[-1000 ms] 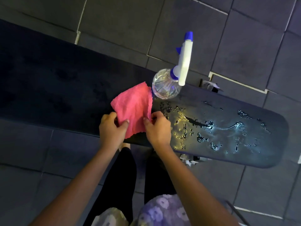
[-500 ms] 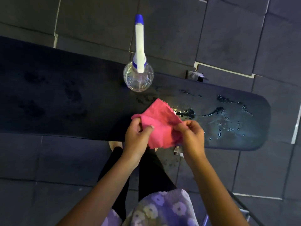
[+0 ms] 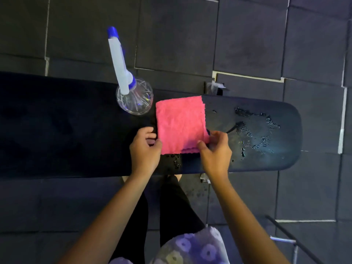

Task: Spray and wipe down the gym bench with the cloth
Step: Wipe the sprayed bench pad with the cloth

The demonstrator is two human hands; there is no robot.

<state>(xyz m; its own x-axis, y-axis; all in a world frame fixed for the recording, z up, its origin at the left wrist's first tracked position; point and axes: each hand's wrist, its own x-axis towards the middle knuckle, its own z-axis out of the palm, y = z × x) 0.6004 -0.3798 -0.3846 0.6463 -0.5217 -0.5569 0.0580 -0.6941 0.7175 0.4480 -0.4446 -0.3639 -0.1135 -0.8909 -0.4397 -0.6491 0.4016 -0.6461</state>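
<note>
On bench (image 3: 57,130): spray bottle (image 3: 133,100) beside cloth (image 3: 181,122) (folded) | left hand (image 3: 145,149), right hand (image 3: 216,151) apparently pinch it

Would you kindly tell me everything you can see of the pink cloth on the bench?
The pink cloth looks like fluffy microfibre, folded into a rough rectangle with layered edges showing along its right and near sides. It lies flat across the dark bench, just right of the spray bottle, with spray droplets further right. The left hand pinches its near-left edge; the right hand pinches its near-right corner.
</note>
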